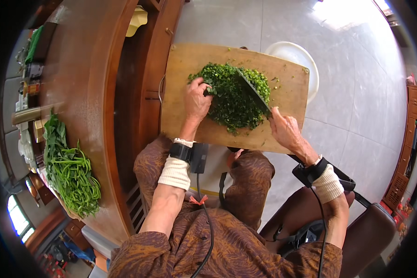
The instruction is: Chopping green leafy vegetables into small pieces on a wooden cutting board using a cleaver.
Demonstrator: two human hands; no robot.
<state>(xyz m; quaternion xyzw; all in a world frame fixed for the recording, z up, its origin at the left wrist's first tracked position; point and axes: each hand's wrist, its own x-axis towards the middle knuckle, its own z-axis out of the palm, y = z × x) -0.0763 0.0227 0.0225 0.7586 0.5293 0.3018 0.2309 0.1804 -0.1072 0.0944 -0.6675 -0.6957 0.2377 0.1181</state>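
A heap of chopped leafy greens [231,100] lies on a wooden cutting board [180,114] before me. My right hand [285,127] grips the handle end of a cleaver-like kitchen knife [253,91], whose dark blade slants up and left across the heap. My left hand [198,99] touches the heap's left edge with curled fingers, some leaves beside the fingertips; whether it grips any of them is unclear. Small cut bits are scattered on the board, mostly right of the heap.
Left of the board stands a wooden cabinet [100,104] with a bunch of uncut leafy green stems [73,177] on top. A white round basin [311,69] is partly hidden behind the board's right edge. A brown padded chair [368,239] stands at lower right.
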